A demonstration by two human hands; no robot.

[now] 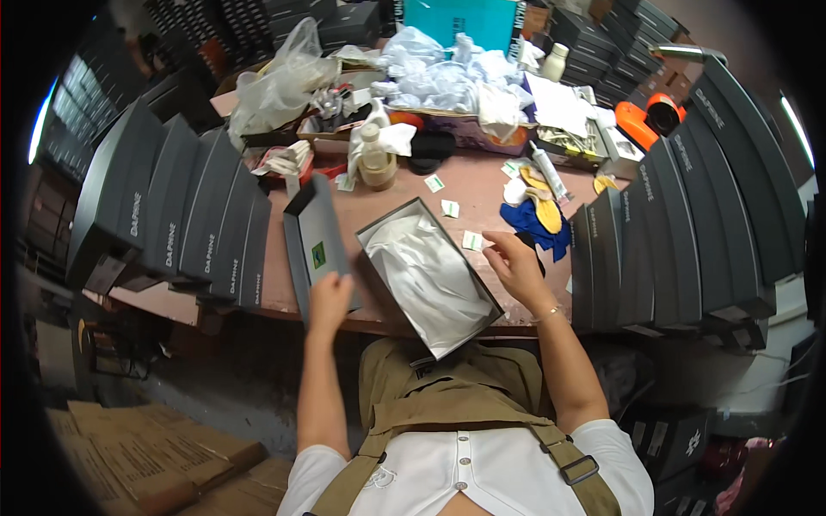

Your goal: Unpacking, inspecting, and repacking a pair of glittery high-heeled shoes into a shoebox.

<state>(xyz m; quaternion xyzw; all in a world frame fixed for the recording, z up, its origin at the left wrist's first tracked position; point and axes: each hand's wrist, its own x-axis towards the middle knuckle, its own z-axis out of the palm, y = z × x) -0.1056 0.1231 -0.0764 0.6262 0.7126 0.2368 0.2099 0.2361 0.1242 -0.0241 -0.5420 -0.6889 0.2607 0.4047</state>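
We have an open grey shoebox [428, 277] lying at the near edge of the reddish counter [482, 185], its front corner hanging over our lap. Inside it we see only crumpled white tissue paper [430, 273], which fills the box; whether anything lies beneath it we cannot tell. Just left of the box the lid [315, 248] rests on its side, its hollow facing us, with a small green label on it. Our left hand [330, 301] holds the lid at its near end, fingers curled over the edge and pressed together. Our right hand [516, 265] hovers at the box's right rim, its fingers [495, 245] loosely bent and close to a small white tag [471, 241] lying on the counter; whether they pinch it we cannot tell.

Two more white tags [450, 208] lie farther back. Rows of closed dark boxes stand on edge to either side: one row on the left [185, 206], another on the right [680, 232], hemming in the working space. Behind the shoebox stands a small bottle [376, 159], and past it a heap of clear plastic bags [284, 77] and pale blue wrapping [447, 73] in a cardboard tray. A blue cloth [538, 225] with yellow insoles [540, 196] on it lies just beyond our right hand.
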